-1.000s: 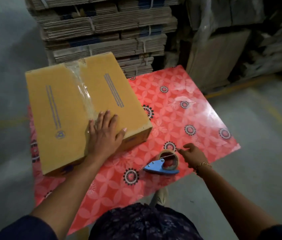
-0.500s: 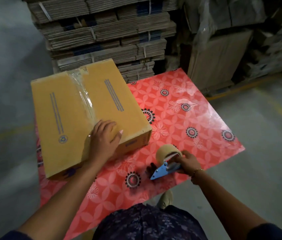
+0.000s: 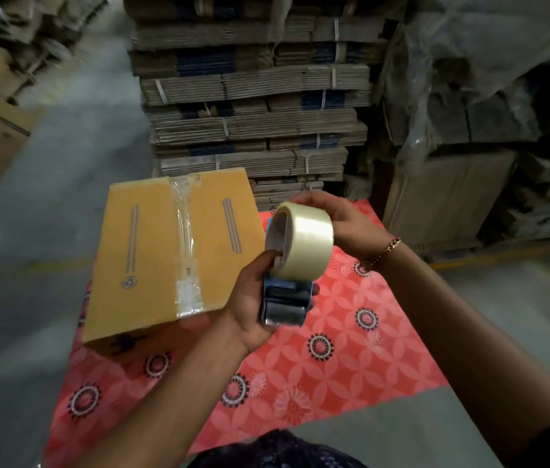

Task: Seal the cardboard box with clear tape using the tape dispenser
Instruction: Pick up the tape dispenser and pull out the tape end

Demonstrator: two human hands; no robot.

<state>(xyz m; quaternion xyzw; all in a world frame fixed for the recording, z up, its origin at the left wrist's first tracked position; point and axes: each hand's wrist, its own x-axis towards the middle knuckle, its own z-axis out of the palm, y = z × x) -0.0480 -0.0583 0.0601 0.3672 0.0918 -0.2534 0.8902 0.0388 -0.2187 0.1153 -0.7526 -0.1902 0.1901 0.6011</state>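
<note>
Above the tabletop (image 3: pixel 351 349), just right of the box (image 3: pixel 152 258), you have the dispenser (image 3: pixel 285 304) raised between both hands, likely to find or free the tape end. Your left hand (image 3: pixel 250 309) is curled around the blue body from below, thumb reaching up to the roll's (image 3: pixel 300 239) core. Your right hand (image 3: pixel 344 224) cups the roll's far side, fingers bent partway; whether it pinches the tape end is hidden. The box rests flat on the tabletop, nobody touching it, with a strip of tape (image 3: pixel 185 251) already along its centre seam and over the near edge.
</note>
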